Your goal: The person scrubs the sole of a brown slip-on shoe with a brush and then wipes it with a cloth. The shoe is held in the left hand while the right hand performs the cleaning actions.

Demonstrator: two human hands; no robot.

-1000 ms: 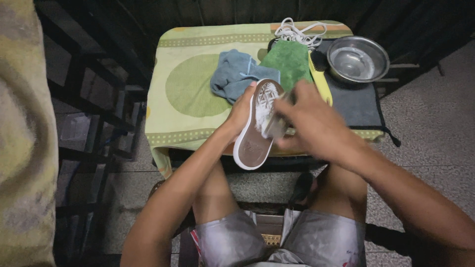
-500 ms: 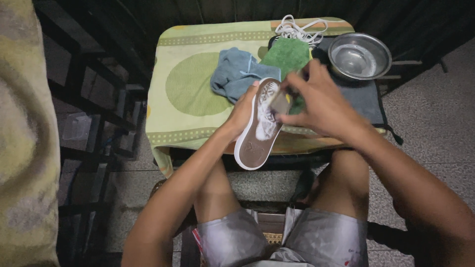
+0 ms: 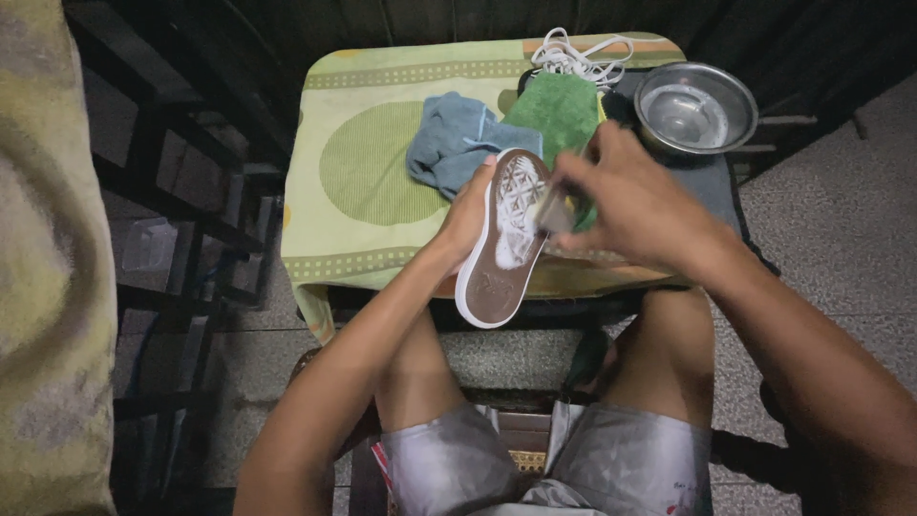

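We've got the shoe [image 3: 504, 239] sole-up over the counter's [image 3: 382, 248] near edge. Our left hand [image 3: 468, 212] is wrapped around its left side. Our right hand [image 3: 638, 205] is closed on a small brush [image 3: 554, 212], blurred, touching the sole's right edge. White foam covers the far half of the sole; the heel end looks brown and mostly bare, so we'd judge scrubbing about halfway. Just beyond: blue cloth [image 3: 451, 143], green cloth [image 3: 562, 113], white laces [image 3: 578, 53]. Far right: metal bowl [image 3: 695, 107].
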